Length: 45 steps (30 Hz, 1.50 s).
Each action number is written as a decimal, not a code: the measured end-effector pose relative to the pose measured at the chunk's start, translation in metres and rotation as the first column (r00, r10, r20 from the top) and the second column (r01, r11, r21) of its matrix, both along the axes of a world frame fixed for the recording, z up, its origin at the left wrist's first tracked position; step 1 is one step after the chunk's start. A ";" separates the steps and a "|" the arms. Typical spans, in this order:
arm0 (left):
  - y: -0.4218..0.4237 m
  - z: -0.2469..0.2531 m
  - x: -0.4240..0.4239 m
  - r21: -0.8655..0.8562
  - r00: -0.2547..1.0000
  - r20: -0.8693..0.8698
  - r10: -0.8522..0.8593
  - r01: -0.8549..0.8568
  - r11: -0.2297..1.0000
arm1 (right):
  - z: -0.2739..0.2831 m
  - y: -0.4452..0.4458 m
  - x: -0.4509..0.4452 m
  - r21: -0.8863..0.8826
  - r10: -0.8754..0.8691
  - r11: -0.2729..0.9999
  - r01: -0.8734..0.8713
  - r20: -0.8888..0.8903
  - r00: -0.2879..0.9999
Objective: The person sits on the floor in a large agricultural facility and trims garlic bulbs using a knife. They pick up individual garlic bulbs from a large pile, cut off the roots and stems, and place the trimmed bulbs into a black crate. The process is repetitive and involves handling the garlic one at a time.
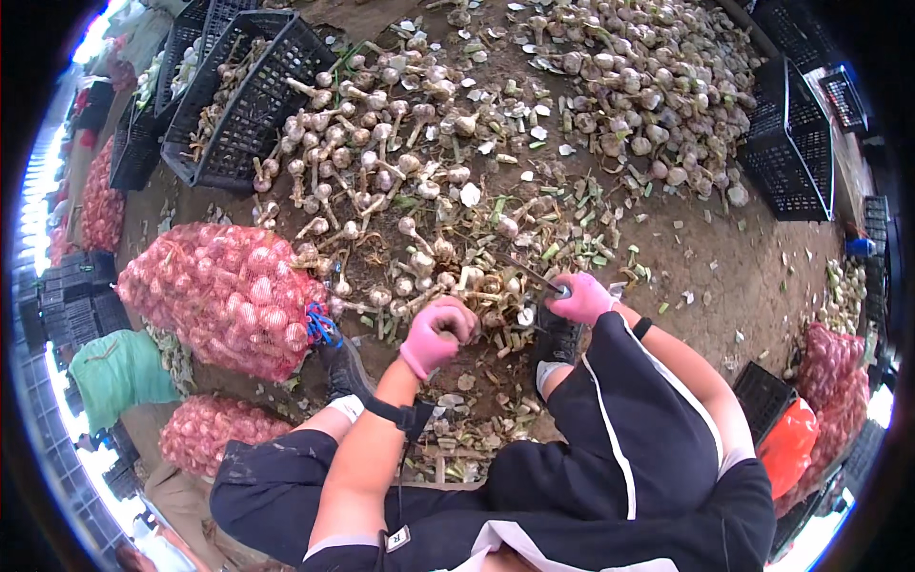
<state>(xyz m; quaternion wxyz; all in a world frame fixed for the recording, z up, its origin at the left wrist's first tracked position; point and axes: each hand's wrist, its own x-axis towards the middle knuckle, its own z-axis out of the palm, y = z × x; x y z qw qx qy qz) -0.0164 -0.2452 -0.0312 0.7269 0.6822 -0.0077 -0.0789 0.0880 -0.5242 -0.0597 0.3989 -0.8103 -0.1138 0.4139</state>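
My right hand, in a pink glove, grips the handle of a knife near my right knee. Its blade points away to the upper left, over cut garlic stems. My left hand, also gloved in pink with bare fingertips, is curled between my feet. What lies inside its fingers is too hidden to tell. Just beyond it, garlic bulbs with stems lie scattered on the dirt floor. A full red mesh sack of garlic, with a blue tie, rests left of my left foot.
A large garlic heap spreads at the upper right, beside a black plastic crate. At the upper left another black crate holds garlic with stems. A smaller mesh sack and a green sack lie at the left.
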 end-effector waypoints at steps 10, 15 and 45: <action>-0.045 0.034 0.033 -0.989 0.992 -0.024 -0.126 -0.005 0.148 | 0.037 0.044 0.018 0.179 0.130 0.964 -0.194 0.318 0.939; -0.033 0.041 0.020 -0.991 0.973 -0.107 -0.205 -0.088 0.101 | -0.008 0.015 -0.001 -0.136 0.160 0.980 -0.149 0.079 0.984; 0.183 -0.137 0.060 0.704 0.760 -0.110 0.641 -0.396 0.590 | -0.022 0.016 -0.024 -0.136 -0.163 0.984 0.111 -0.478 0.863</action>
